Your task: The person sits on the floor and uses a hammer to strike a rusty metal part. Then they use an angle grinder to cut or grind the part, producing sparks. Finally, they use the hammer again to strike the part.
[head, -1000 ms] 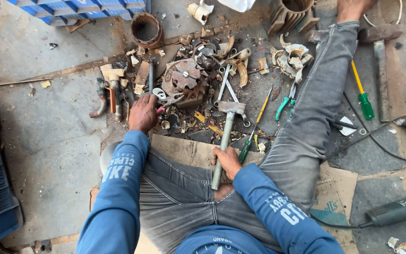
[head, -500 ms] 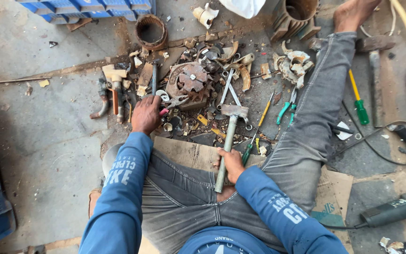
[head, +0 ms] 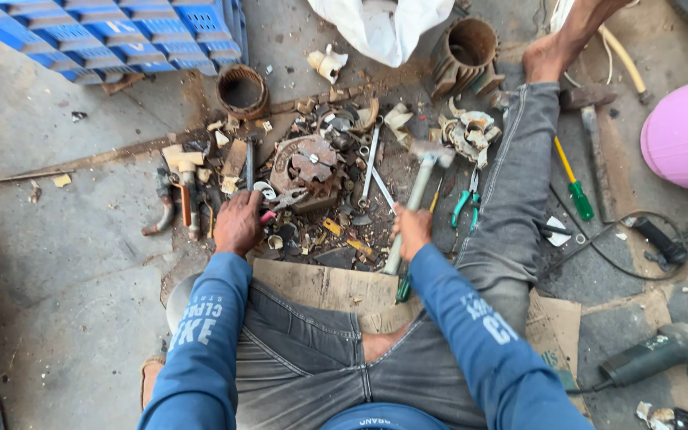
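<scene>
raising the hammer (head: 422, 171) in the closed right hand (head: 412, 231), head now lifted, left hand (head: 238, 224) clamping pliers (head: 279, 203) beside the rusty motor plate (head: 306, 169), readying a strike.

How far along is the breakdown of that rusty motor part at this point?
Done: broken scraps lie scattered around the rusty round metal motor housing, which looks partly stripped. In hand: the right hand grips a wooden-handled hammer, head raised; the left hand holds red-handled pliers at the housing. Left: the housing itself remains in one piece.
</scene>
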